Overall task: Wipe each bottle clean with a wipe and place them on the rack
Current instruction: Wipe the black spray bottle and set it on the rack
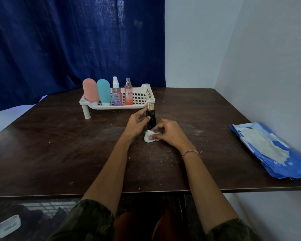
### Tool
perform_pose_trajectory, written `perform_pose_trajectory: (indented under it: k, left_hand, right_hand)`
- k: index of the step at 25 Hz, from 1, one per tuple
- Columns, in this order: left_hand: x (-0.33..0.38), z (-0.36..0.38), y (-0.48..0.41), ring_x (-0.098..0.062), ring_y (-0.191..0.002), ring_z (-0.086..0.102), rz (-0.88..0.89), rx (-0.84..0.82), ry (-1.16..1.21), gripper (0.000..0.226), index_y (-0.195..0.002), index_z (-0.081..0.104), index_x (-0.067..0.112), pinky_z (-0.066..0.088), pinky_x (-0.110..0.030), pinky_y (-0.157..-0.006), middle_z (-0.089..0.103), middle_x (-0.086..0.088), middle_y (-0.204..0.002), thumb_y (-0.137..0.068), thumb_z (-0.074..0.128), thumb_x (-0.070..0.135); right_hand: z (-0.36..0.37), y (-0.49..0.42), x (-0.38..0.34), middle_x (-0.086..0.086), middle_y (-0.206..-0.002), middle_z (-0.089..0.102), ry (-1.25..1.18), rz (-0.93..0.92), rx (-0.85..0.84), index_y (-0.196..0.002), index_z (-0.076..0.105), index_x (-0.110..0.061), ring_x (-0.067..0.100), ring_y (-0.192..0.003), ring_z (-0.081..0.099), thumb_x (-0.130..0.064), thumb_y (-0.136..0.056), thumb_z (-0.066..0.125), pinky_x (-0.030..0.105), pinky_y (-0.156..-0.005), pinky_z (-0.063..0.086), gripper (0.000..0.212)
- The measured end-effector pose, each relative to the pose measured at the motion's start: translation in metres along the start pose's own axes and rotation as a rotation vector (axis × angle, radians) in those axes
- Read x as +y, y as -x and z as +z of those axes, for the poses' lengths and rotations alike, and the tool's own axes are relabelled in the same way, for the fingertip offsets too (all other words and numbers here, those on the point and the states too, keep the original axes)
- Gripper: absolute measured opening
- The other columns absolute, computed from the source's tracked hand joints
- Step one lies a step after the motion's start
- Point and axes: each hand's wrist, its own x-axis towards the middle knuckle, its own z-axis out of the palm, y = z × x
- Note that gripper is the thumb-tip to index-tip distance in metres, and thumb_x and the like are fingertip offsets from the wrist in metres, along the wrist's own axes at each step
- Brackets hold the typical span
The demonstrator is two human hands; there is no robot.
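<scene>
Black bottle (151, 119) upright on table (59, 145), just before rack (142, 103).
Left hand (137, 121): fingers curled round the bottle's body. Right hand (170, 133): fingertips pinching a crumpled wipe (150, 137) on the table beside the bottle's foot. Four other bottles (116, 94) stand on rack's left part.

The person wears dark olive sleeves (87, 221) and a red-white thread wristband (190, 152).
</scene>
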Motion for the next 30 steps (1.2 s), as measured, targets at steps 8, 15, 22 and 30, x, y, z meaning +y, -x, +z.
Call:
perform_pose_trajectory:
  k: [8,15,22,30]
  left_hand:
    - [0.000,-0.001,-0.001,-0.021,-0.125,0.051,-0.009,-0.011,0.034,0.053,-0.141,0.037,0.002,0.043,-0.028,-0.102,0.050,-0.015,-0.139,-0.091,0.052,-0.003]
    - [0.002,0.000,-0.001,-0.018,-0.124,0.050,-0.018,-0.001,0.028,0.053,-0.143,0.034,0.006,0.047,-0.025,-0.096,0.051,-0.010,-0.138,-0.093,0.051,0.000]
    - [-0.004,0.000,-0.004,-0.016,-0.117,0.055,0.001,-0.024,0.041,0.051,-0.142,0.038,0.007,0.050,-0.026,-0.092,0.057,-0.009,-0.128,-0.093,0.051,0.000]
    - [-0.007,0.001,-0.004,-0.019,-0.121,0.052,0.040,-0.035,0.065,0.053,-0.142,0.037,0.006,0.052,-0.016,-0.084,0.053,-0.012,-0.133,-0.092,0.051,-0.003]
  right_hand:
    - [-0.002,0.000,-0.005,-0.004,-0.087,0.064,-0.429,0.055,0.228,-0.088,0.069,-0.015,-0.004,-0.074,0.057,-0.027,-0.077,0.075,0.008,-0.067,0.045,0.018]
    - [-0.002,-0.005,-0.002,0.006,-0.096,0.069,-0.779,0.213,0.559,-0.101,0.066,-0.008,0.015,-0.083,0.067,-0.009,-0.082,0.069,0.024,-0.063,0.057,0.019]
    - [0.004,-0.008,-0.008,-0.001,-0.107,0.061,-0.482,0.118,0.598,-0.107,0.068,-0.008,0.003,-0.093,0.058,-0.011,-0.084,0.067,0.011,-0.081,0.050,0.024]
    - [0.011,-0.009,-0.011,0.001,-0.100,0.066,-0.318,-0.024,0.688,-0.098,0.070,-0.008,0.002,-0.088,0.059,-0.005,-0.078,0.071,0.016,-0.083,0.051,0.021]
